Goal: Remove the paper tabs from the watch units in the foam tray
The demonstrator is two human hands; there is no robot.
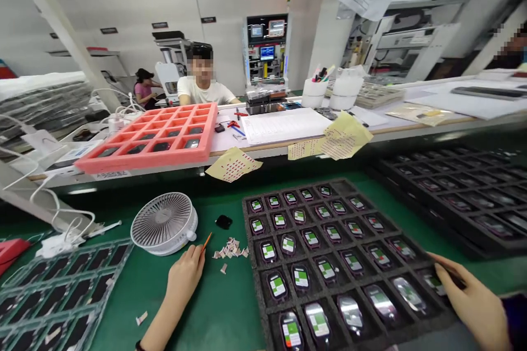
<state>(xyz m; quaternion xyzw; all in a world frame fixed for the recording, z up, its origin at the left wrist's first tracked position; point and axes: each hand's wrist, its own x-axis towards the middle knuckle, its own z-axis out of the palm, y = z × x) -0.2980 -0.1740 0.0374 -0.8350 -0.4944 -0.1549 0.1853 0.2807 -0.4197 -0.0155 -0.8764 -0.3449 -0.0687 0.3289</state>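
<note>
My left hand (185, 274) rests over the green mat with its fingers closed around a thin orange pointed stick (208, 240). Just right of its tip lies a small pile of pale tabs (231, 248). A black foam tray (250, 263) holds many watch screens (312, 238) in its compartments, most lit with green and white blocks. At the tray's right edge, my right hand (473, 296) has thumb and fingers closed over a dark thing I cannot make out. Partly beneath the thumb, another watch screen (432, 283) shows in the corner compartment.
A white fan (164, 225) stands left of the tray, beside a small black piece (224, 222). Clear plastic trays (117, 285) lie at left. More black foam trays (448, 175) are at right. A shelf ahead carries a pink foam tray (212, 131); a person (206, 88) sits behind it.
</note>
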